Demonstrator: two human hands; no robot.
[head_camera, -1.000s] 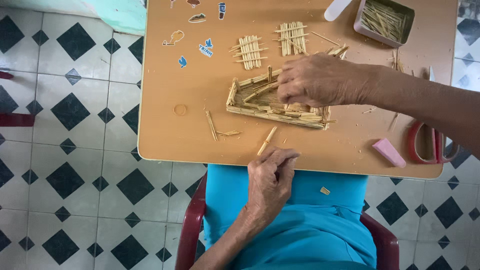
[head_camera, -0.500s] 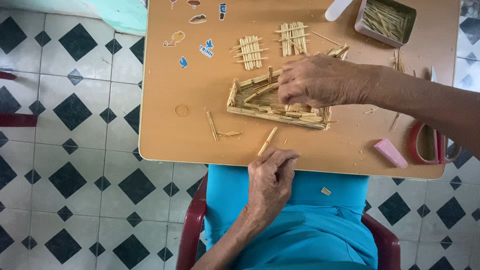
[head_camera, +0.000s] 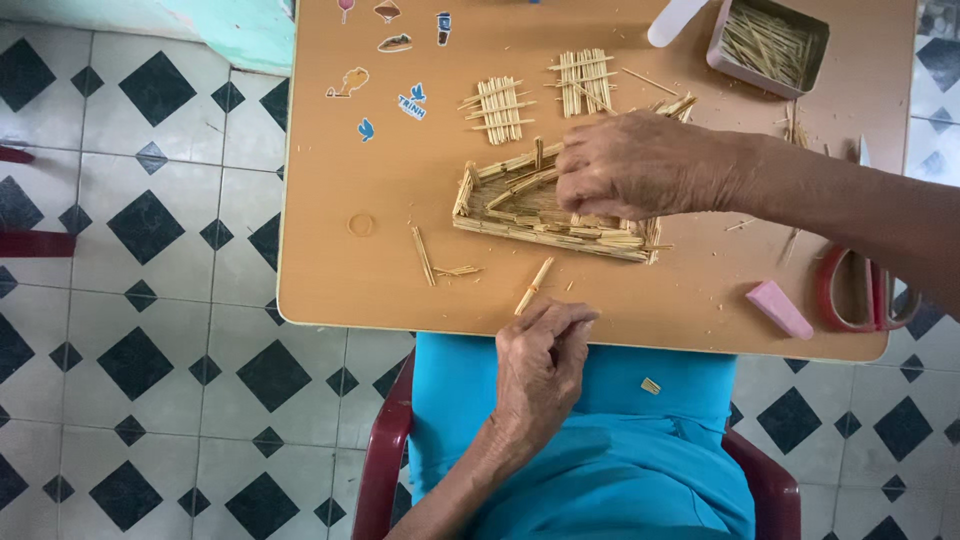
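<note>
Tan wooden sticks, glued into a shallow rectangular tray (head_camera: 545, 205), sit mid-table on the orange tabletop (head_camera: 400, 270). I see my right hand (head_camera: 640, 165) resting over the tray's right half, fingers curled down onto its sticks. My left hand (head_camera: 540, 365), at the near edge, pinches one loose pale stick (head_camera: 533, 286) between closed fingertips. A grey tin of sticks (head_camera: 768, 45) stands far right.

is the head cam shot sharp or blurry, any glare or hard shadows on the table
Head view: sharp overall, the stick frame and both hands crisp; light is soft and even, with only faint shadow under the right hand; no glare on the table.
</note>
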